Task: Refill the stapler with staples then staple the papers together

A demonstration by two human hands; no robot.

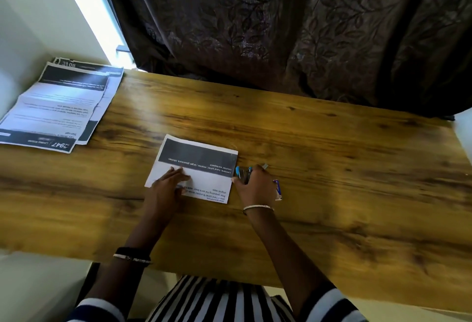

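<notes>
Left hand flat on papers reading "counter workspace", right hand grip curled round blue stapler

Glossy brown wood-grain tabletop; matt white printed paper sheets; blue plastic-and-metal stapler; dark leaf-patterned cloth curtain, faint sheen

Wooden table: papers, sheet stack

left hand lies flat, fingers straight; right hand curls round a small blue stapler; both forearms reach forward.
</notes>
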